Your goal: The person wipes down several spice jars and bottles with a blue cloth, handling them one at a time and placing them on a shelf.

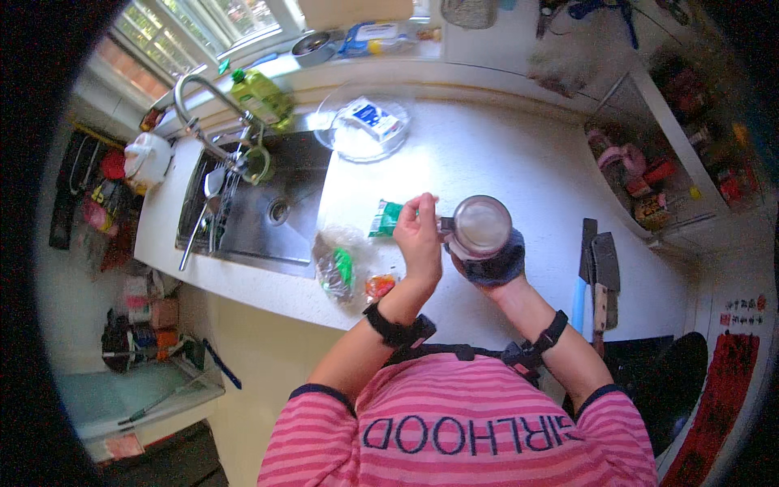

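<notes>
In my right hand is a round lidded vessel, held up over the white counter; a dark cloth or sleeve lies around its lower part. A short dark handle points from it towards my left hand, which is raised beside it with thumb and fingertips close together. Whether those fingers pinch anything is too small to tell. Behind my left hand lies a green packet. A clear plastic bag with something green in it and a small orange-red packet rest near the counter's front edge.
Left is a steel sink with a curved faucet and utensils. A green soap bottle stands behind it. A glass bowl holds a white-and-blue package. Two cleavers or broad knives lie at right.
</notes>
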### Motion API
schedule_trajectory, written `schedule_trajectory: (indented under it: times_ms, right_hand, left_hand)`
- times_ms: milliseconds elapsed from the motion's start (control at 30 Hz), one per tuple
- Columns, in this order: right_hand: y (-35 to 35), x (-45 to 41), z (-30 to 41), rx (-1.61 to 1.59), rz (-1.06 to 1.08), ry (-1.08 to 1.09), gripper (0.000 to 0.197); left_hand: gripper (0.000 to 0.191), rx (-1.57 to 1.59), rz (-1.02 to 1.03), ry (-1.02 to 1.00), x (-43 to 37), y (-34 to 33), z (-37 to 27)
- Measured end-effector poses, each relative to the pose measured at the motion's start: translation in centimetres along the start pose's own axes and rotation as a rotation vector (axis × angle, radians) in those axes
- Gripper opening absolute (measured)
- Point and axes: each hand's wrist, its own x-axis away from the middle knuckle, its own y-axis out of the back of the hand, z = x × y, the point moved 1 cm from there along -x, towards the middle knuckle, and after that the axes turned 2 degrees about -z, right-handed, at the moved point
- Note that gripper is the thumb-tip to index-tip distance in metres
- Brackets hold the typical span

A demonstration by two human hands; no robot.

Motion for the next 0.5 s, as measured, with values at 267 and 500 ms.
schedule_trajectory:
  times_ms: [267, 500]
  right_hand:
    - [0.7, -1.8, -4.5, -1.628, -0.201, -0.635, 0.036]
    - [-0.3, -1.7, 0.5, -0.366, -0.696, 0.09, 0.048]
  left_hand:
    - [0.05, -0.141, 0.377, 0.16, 1.5, -1.8, -0.9]
    - [0.046, 0.057, 0.187, 0.033, 1.2, -3.5, -2.3]
